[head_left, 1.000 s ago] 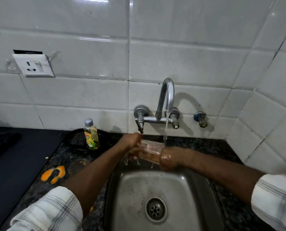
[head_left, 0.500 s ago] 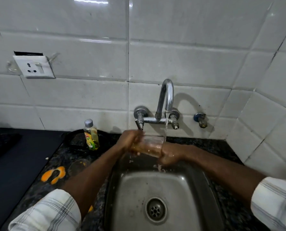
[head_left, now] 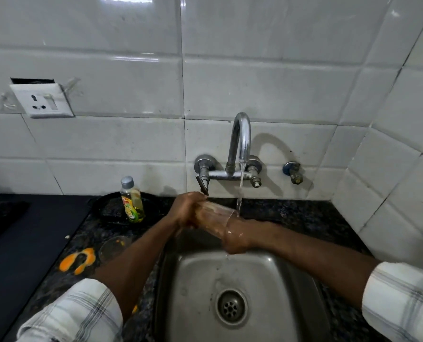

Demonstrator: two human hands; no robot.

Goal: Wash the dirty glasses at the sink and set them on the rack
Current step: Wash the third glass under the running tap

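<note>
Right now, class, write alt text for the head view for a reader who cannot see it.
A person holds a clear glass under the running tap above a steel sink, left hand gripping its base, right hand at its mouth.

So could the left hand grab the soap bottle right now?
Probably yes, once it lets go. The left hand grips the glass, so it is busy now. But the soap bottle stands just to its left, with nothing in between.
</note>
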